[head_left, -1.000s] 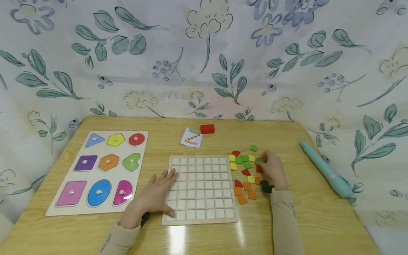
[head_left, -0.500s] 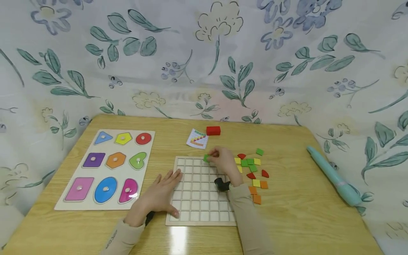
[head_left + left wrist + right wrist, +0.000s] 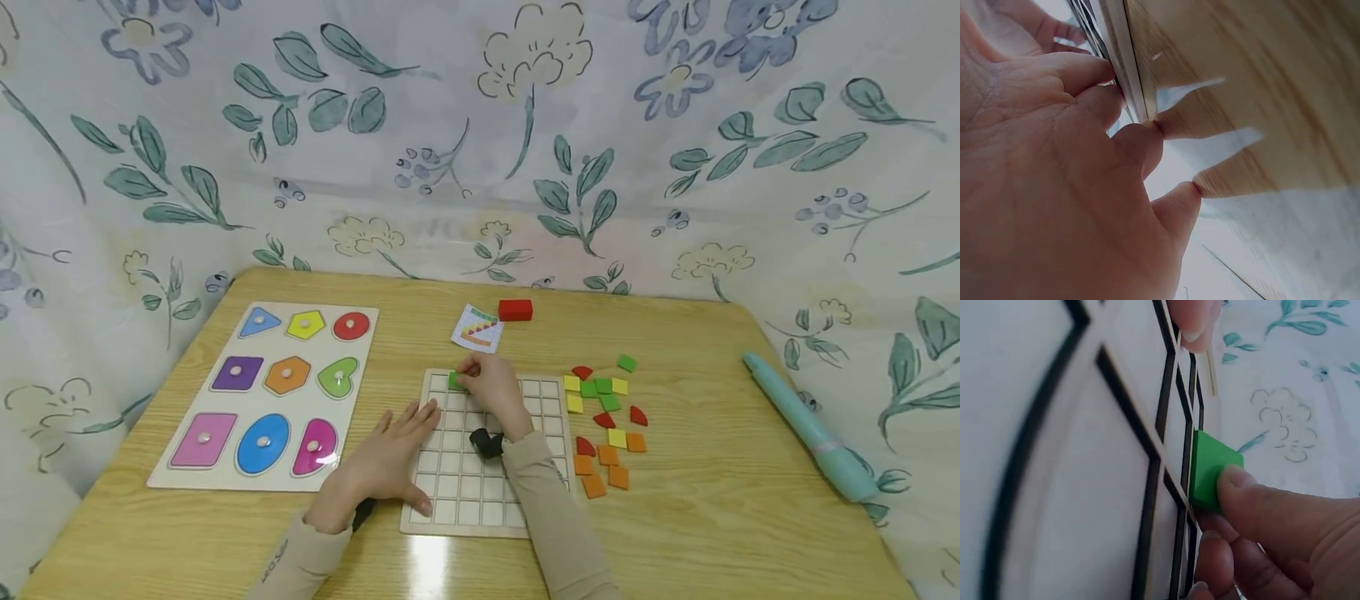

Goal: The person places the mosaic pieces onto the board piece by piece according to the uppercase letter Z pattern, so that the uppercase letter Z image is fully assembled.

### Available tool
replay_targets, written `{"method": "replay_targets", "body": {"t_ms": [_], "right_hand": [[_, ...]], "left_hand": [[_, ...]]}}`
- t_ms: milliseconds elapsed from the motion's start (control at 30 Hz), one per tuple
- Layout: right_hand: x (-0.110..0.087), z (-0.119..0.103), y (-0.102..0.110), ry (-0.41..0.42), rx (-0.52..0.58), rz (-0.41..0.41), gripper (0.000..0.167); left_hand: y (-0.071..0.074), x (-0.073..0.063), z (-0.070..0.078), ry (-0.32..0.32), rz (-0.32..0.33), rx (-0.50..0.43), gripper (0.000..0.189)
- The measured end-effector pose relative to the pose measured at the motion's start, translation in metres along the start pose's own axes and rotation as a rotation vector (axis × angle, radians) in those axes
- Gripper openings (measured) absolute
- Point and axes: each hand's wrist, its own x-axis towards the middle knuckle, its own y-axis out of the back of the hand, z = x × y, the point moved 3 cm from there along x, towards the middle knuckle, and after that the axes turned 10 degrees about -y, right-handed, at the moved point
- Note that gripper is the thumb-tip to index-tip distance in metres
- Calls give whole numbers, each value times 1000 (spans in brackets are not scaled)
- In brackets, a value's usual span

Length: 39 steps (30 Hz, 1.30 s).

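Note:
A pale wooden grid board point(image 3: 442, 528) lies in the middle of the table. Near its far edge, in the second column from the left, my right hand point(image 3: 495, 390) pinches a green square tile point(image 3: 454, 381). The right wrist view shows the thumb on the face of that green tile point(image 3: 1213, 472), which stands tilted against the grid lines. My left hand point(image 3: 386, 454) rests spread along the board's left edge, fingertips and thumb on the frame. In the left wrist view the left hand point(image 3: 1072, 169) touches the board's edge point(image 3: 1125, 59) and the tabletop.
Several loose green, yellow, orange and red tiles point(image 3: 607, 456) lie right of the board. Behind it are a pattern card point(image 3: 478, 330) and a red block point(image 3: 515, 310). A shape puzzle point(image 3: 262, 396) lies left; a teal wand-shaped object point(image 3: 810, 429) lies far right.
My right hand has picked the green tile from the loose pile and carried it left to the board's far-left part. The left hand stays on the board's edge. The head view has shifted slightly.

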Motion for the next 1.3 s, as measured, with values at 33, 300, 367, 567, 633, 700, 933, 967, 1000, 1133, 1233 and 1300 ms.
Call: {"method": "replay_targets", "body": {"t_ms": [33,300,367,567,633,700,933,967,1000,1133,1233,1300], "right_hand": [[0,1,-2,-3,1,1,8],[0,5,-5,32,-55,36,8],[2,8,1,43,4,-4,10],[8,35,48,-29,221,30,19],[9,54,71,-65,247,121,19],[9,77,93,-113,237,223,20],[0,150,143,-287,79,387,34],[-1,157,147,-318,41,377,38],[-2,163,150,-348,4,359,41],[-7,175,157,-409,-74,319,44],[-7,173,159,-395,-89,336,36],[-6,169,158,-380,-115,352,28]], "left_hand": [[0,0,0,-1,-2,4,128],[1,-1,2,-8,4,12,129],[1,-1,2,-5,5,6,129],[1,-2,0,13,12,-19,130],[1,-1,0,5,15,-26,130],[1,0,1,-1,12,-32,130],[0,0,0,9,12,-27,131],[0,-1,0,7,12,-24,131],[-1,-1,0,6,9,-22,131],[-3,-1,0,1,1,-28,131],[-3,0,1,2,8,-32,130],[-3,1,0,1,11,-26,130]]}}
